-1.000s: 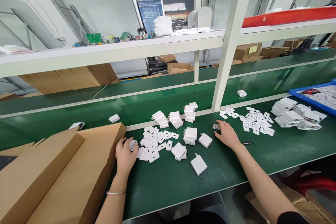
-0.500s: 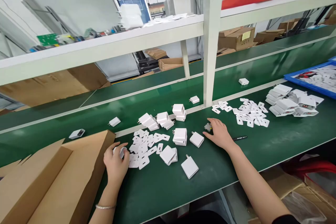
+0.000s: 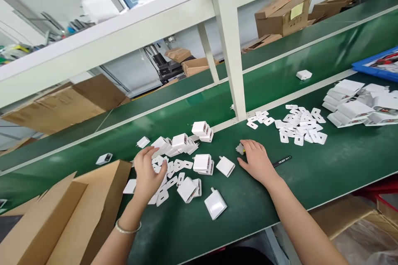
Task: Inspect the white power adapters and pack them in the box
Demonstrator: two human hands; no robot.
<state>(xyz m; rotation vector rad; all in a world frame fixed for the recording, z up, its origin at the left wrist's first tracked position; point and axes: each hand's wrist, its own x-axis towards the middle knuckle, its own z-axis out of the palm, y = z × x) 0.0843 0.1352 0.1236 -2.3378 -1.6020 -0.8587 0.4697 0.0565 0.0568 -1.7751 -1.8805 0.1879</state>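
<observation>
My left hand (image 3: 149,174) is open above a heap of white slotted cover plates (image 3: 170,167), thumb apart from its fingers. Its fingertips reach a row of white charger blocks (image 3: 179,142); whether they touch is unclear. A white piece (image 3: 129,186) lies left of that wrist, beside the carton. Low over the table, my right hand (image 3: 256,159) curls round a small grey part with a bit of yellow (image 3: 240,148). Between the hands lie stacked charger blocks (image 3: 202,162), a single block with a prong (image 3: 225,166) and another nearer block (image 3: 215,204).
An open carton (image 3: 104,211) stands at left. A dark pen-like stick (image 3: 282,160) lies right of my right hand. More cover plates (image 3: 301,124), white housings (image 3: 351,105) and a blue tray (image 3: 370,66) are farther right. A shelf post (image 3: 228,45) rises at the table's back edge.
My left hand has let go of a white piece beside the carton and moved up and right toward the charger blocks. My right hand stays by the grey part. The view has shifted.
</observation>
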